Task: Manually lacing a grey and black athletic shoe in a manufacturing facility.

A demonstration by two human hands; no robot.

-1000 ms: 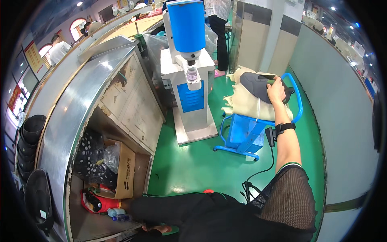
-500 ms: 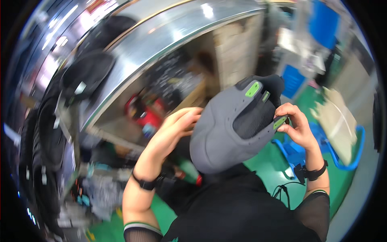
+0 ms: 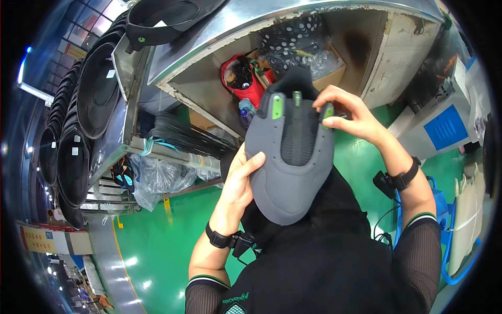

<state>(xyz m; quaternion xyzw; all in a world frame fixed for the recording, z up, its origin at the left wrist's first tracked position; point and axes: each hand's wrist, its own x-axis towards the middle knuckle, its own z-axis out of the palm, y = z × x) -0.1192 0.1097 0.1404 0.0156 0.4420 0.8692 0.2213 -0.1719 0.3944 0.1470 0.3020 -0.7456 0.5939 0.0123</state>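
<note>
Around shoe upper (image 3: 286, 186): left hand (image 3: 242, 180) at eight o'clock, right hand (image 3: 353, 116) at two, carton (image 3: 335, 73) in cabinet (image 3: 201, 86) at one, machine (image 3: 446, 129) three, trolley (image 3: 443, 212) four, row of uppers (image 3: 73, 159) nine.

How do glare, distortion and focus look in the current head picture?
In the head view, the rounded, grey, fabric-like shoe upper, the bare left hand and the bare right hand look fairly sharp; in the head view, white glare spots the glossy green floor at lower left; in the head view, fisheye distortion bows the silvery metal tabletop.
</note>
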